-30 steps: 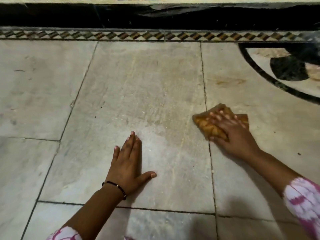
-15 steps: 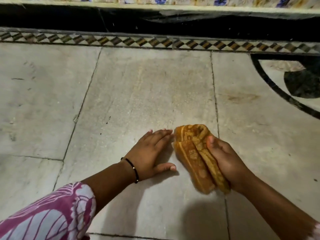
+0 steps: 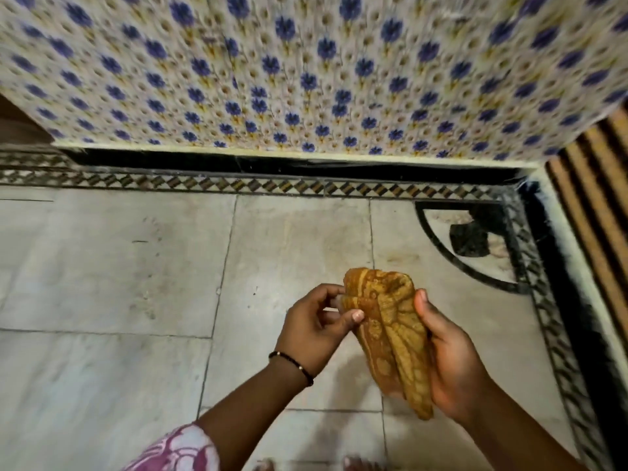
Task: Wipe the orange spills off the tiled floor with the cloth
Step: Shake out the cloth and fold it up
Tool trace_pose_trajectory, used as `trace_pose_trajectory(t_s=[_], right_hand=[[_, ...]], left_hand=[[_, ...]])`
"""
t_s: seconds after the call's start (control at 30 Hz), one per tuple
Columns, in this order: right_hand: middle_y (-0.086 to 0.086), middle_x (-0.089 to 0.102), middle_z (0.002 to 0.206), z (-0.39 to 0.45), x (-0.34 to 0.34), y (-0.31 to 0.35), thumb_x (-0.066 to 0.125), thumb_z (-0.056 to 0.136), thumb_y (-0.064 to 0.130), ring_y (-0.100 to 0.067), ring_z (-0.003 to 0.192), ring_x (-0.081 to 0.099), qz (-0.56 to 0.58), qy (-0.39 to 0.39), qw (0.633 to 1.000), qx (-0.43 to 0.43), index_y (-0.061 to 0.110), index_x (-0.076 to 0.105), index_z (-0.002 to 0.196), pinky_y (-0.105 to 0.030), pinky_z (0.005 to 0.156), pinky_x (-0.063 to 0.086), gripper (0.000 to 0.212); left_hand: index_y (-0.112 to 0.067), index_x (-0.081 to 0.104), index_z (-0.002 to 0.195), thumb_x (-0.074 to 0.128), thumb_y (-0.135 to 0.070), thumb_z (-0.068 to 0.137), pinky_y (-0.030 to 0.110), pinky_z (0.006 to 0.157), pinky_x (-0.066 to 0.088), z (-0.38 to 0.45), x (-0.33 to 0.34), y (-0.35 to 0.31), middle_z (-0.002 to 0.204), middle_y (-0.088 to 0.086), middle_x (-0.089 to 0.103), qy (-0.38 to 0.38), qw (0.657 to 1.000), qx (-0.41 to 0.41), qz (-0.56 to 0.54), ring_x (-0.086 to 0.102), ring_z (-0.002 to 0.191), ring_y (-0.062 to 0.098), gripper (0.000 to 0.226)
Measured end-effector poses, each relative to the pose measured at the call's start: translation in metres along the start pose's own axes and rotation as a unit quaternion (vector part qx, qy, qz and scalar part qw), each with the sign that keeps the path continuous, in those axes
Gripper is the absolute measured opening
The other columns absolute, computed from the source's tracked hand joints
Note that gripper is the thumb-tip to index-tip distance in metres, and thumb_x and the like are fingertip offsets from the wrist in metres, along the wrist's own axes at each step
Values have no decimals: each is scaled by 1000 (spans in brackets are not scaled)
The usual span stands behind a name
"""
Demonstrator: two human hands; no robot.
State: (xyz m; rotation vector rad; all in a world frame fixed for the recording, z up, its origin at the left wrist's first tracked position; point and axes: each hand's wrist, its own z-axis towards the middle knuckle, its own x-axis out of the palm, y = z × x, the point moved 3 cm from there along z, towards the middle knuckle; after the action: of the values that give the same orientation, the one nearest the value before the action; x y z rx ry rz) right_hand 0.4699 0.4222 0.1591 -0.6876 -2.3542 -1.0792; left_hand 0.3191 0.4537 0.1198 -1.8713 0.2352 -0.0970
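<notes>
A right hand (image 3: pixel 452 365) cradles a folded orange cloth (image 3: pixel 390 331) from beneath, fingers curled around it, lifted above the floor. The left hand (image 3: pixel 316 324), wearing a black wristband (image 3: pixel 292 362), pinches the cloth's near edge between thumb and fingers. Below lies the pale tiled floor (image 3: pixel 119 266), with a faint orange stain (image 3: pixel 397 258) beyond the cloth. A blue-flowered wall (image 3: pixel 306 73) rises behind.

the orange-stained patterned cloth (image 3: pixel 387 334), folded long and bunched, is held lifted above the pale tiled floor (image 3: pixel 112 277), off its surface.
</notes>
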Motion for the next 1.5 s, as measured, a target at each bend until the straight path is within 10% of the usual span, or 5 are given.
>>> trace_pose_trajectory(t_s=[0.13,0.4,0.7,0.83,1.5], right_hand=[[-23,62,122,-121,92,74,36,93,36,-34,115,59,13,-8,999,-29,-1,62,120,-39,99,46,53],[-18,68,94,-298,196,133,67,70,-1,-29,86,66,-149,25,985,-81,1,57,103,-33,72,56,34],[-10,61,124,-407,242,84,59,83,46,-28,116,55,-203,44,978,-13,24,56,126,-47,95,46,48],[-8,69,102,-439,268,44,56,83,46,-24,102,59,-265,45,962,44,17,69,105,-44,93,43,39],[-5,66,105,-615,329,85,61,89,8,-17,96,64,-262,-80,884,-380,12,58,109,-22,71,54,21]], left_hand=[[-26,66,79,60,-57,77,39,70,55,-77,-3,-152,77,1,66,-31,1000,1,-7,63,75,26,31],[-3,62,85,59,-8,90,19,60,45,-220,-4,-341,72,-2,63,3,998,54,-32,58,66,5,8],[-20,63,87,56,-11,87,21,70,49,-346,-48,-389,81,-6,64,1,979,187,87,60,76,6,11],[-33,58,88,54,-3,91,18,66,48,-400,-70,-403,84,-13,62,1,959,241,148,60,72,6,30],[-18,50,101,53,-26,94,21,53,42,-556,-88,-462,75,-5,59,-117,861,373,324,56,64,16,12]])
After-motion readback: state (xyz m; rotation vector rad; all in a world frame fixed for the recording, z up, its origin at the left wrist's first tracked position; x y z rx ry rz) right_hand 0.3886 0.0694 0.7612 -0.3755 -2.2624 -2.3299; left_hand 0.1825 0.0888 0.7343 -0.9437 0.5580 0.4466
